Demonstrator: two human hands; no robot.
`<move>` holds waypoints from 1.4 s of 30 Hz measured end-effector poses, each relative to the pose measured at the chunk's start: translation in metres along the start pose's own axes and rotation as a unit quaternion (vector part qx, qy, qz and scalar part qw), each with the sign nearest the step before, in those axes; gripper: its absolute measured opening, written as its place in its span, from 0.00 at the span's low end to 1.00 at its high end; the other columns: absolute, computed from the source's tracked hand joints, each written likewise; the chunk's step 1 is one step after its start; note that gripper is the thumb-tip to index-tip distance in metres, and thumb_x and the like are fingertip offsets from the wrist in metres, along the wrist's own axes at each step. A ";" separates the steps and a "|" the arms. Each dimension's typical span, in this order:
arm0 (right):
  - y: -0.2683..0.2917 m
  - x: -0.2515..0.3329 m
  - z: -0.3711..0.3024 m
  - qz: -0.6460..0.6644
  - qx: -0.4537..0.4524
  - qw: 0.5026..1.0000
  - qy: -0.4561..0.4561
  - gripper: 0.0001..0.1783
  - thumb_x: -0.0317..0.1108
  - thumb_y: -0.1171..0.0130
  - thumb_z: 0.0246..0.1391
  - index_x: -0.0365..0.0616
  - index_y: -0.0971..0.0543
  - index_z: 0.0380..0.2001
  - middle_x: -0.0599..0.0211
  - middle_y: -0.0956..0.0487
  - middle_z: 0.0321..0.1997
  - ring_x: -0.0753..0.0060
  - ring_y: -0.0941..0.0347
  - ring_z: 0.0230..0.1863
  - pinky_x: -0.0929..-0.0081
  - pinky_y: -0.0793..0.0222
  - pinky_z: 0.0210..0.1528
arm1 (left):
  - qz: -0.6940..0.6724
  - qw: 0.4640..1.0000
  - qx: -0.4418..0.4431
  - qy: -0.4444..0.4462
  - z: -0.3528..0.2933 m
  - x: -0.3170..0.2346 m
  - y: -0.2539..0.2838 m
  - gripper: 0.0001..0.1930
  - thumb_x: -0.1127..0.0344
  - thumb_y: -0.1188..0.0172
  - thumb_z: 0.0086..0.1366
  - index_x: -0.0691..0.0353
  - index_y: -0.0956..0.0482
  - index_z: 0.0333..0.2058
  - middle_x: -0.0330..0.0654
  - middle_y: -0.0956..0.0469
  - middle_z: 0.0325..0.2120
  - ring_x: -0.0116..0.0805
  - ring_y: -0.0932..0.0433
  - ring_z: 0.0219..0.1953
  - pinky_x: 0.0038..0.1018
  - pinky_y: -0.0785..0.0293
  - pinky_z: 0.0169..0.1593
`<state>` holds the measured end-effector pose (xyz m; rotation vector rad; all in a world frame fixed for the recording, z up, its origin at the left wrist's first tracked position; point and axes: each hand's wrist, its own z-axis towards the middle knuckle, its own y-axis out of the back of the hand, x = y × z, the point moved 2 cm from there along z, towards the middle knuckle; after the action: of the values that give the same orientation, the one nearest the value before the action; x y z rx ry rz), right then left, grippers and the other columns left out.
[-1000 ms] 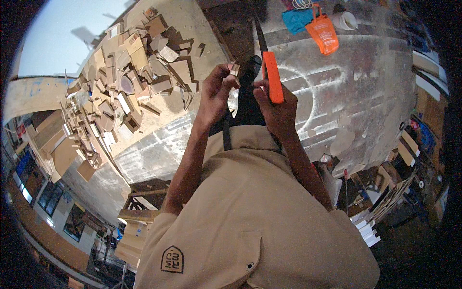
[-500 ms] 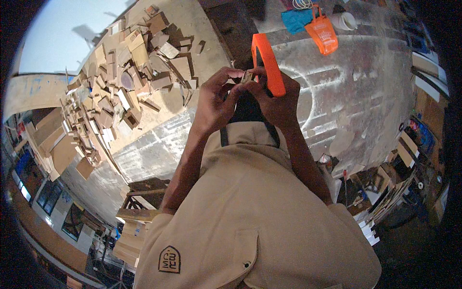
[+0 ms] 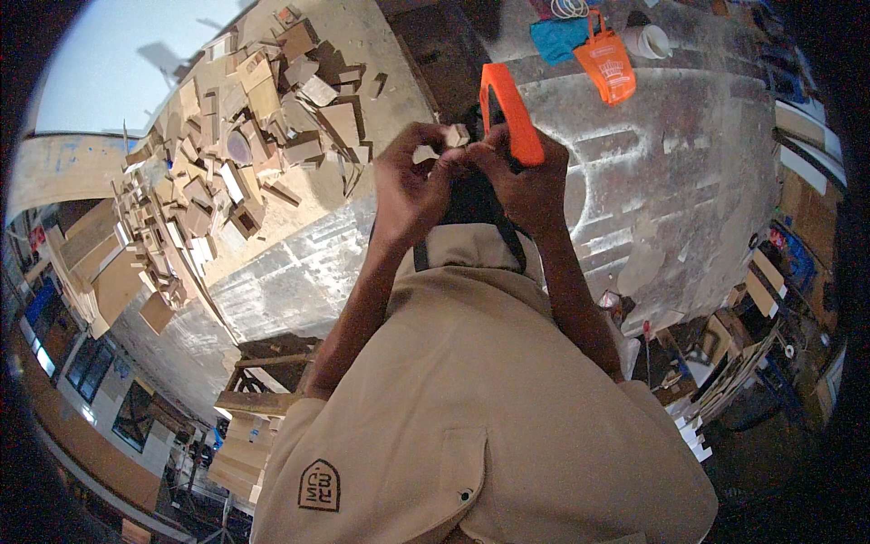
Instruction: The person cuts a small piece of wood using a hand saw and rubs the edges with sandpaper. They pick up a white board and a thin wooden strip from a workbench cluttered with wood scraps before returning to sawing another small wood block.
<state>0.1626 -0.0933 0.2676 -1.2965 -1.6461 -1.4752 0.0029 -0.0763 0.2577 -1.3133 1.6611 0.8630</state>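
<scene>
**Two hands, a small wood block and an orange-handled tool**

The left hand (image 3: pixel 412 186) and the right hand (image 3: pixel 526 181) are held up close together in front of the person's chest. Between them is a small wood block (image 3: pixel 456 136). It is pale and short. The fingers of both hands are pinched together on it, so the block sits right where the two hands meet.

The right hand also grips an orange tool handle (image 3: pixel 509 111). The handle is long and thin. Its long side runs up and a little to the left from the right hand, away from the person's body. Its top end curves over above the wood block. I cannot tell what the other end of the tool looks like, because the hand hides it.

Left of the wood block, on a sandy surface (image 3: pixel 381 41), lies a big pile of wood scraps (image 3: pixel 227 172). Right of the block and farther away, an orange bag (image 3: pixel 609 65) lies on the grey floor (image 3: pixel 689 181). A white cup (image 3: pixel 648 41) is just beside the bag, and a blue cloth (image 3: pixel 557 38) is on its other side. Below the block is the person's tan shirt (image 3: pixel 471 417).
</scene>
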 end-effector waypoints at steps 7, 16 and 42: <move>-0.011 -0.027 0.000 0.130 0.021 0.990 -0.043 0.07 0.29 0.29 0.50 0.41 0.19 0.29 0.70 0.19 0.25 0.80 0.24 0.28 0.76 0.27 0.34 | -0.140 0.982 -0.056 -0.111 0.009 0.017 0.022 0.08 0.86 0.41 0.58 0.67 0.26 0.31 0.41 0.23 0.35 0.28 0.22 0.39 0.30 0.16 0.43; -0.034 -0.058 0.019 0.058 0.000 0.998 -0.030 0.13 0.32 0.29 0.48 0.37 0.18 0.35 0.64 0.17 0.25 0.74 0.20 0.29 0.72 0.25 0.36 | -0.344 0.934 -0.006 0.095 0.003 0.012 0.027 0.14 0.84 0.48 0.54 0.64 0.26 0.39 0.40 0.25 0.35 0.28 0.22 0.36 0.28 0.15 0.41; -0.015 -0.007 0.006 0.084 0.049 0.993 0.069 0.19 0.39 0.22 0.42 0.41 0.16 0.35 0.65 0.16 0.30 0.74 0.20 0.32 0.71 0.23 0.38 | -0.042 0.997 -0.014 -0.065 -0.007 -0.004 0.012 0.08 0.77 0.37 0.60 0.66 0.23 0.39 0.41 0.20 0.35 0.30 0.20 0.40 0.26 0.20 0.43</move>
<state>0.1525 -0.0886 0.2538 -1.2188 -1.4650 -1.3359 -0.0097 -0.0785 0.2646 -1.3088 1.4889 0.9059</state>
